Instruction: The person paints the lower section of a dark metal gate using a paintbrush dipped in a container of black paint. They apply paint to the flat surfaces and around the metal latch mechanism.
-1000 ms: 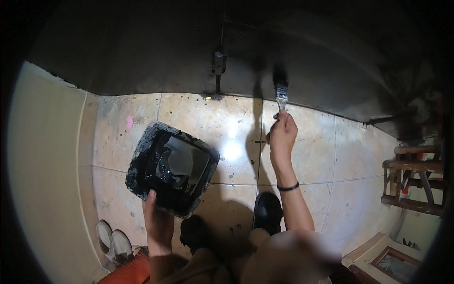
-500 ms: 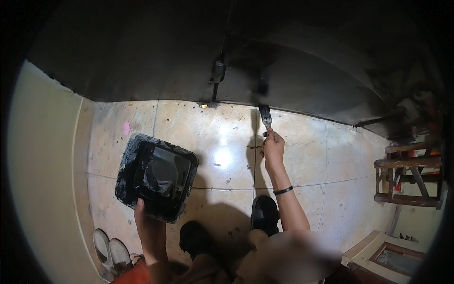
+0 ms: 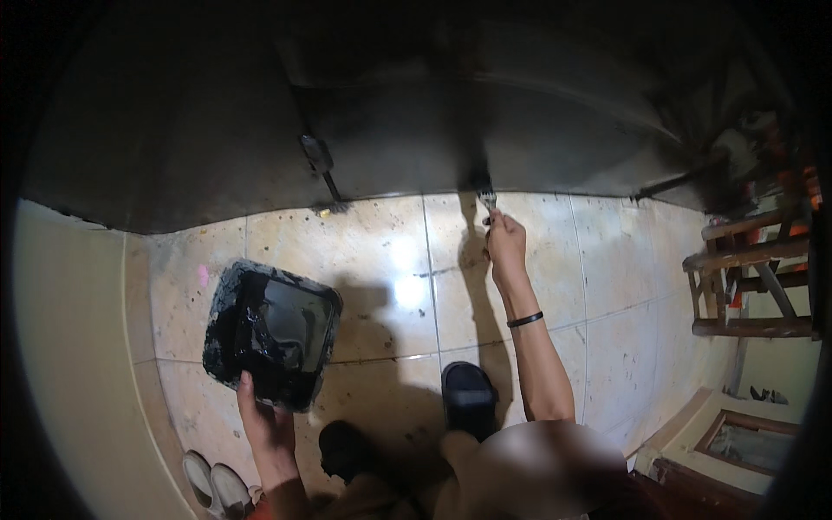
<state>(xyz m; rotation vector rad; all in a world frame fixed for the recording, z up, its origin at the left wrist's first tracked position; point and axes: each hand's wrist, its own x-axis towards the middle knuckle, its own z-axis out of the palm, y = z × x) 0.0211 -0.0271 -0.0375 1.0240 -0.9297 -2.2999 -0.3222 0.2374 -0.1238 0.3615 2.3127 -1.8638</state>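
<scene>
My left hand (image 3: 265,426) grips the near edge of a square black tub (image 3: 227,334), thumb over its rim. Glossy black paint (image 3: 290,325) lies inside, and dried grey-black smears coat the tub's walls. Out in front, my right hand (image 3: 507,241) is closed round the handle of a paintbrush (image 3: 488,198). Its dark bristles reach the bottom of a black metal door (image 3: 381,139), just above the floor line. The brush tip blends into the dark surface, so its exact contact is hard to see. A latch-like bolt (image 3: 317,156) stands on the door to the left.
Tiled floor (image 3: 373,251) with dark specks runs up to the door. A wooden stool (image 3: 754,260) stands at the right, above a framed panel (image 3: 737,442). Pale slippers (image 3: 212,481) lie at lower left beside a cream wall (image 3: 69,347). My dark shoes are below.
The view has swung to the right, so the bolt appears further left. My right hand has pushed the brush closer to the door's base. The tub stays in my left hand.
</scene>
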